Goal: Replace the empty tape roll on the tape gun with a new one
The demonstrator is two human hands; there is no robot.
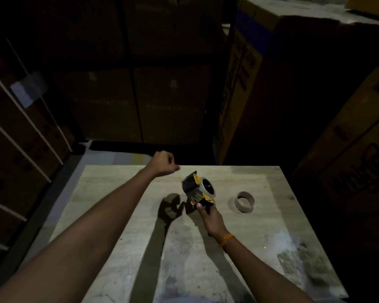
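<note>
A black and yellow tape gun (197, 190) is held above the pale wooden table (260, 226), with a roll of clear tape (208, 186) seated on its hub. My right hand (210, 217) grips the gun's handle from below. Raised near the table's far edge, up and left of the gun, my left hand (163, 164) has its fingers pinched together; whether a strip of clear tape runs from them to the gun I cannot tell. An empty brown cardboard core (245, 201) lies on the table to the right of the gun.
Tall cardboard boxes (271, 95) stand close behind and to the right of the table. On the left are more boxes bound with white straps (26, 114). The room is dim, and a patch of floor (109, 156) shows beyond the table's far left corner.
</note>
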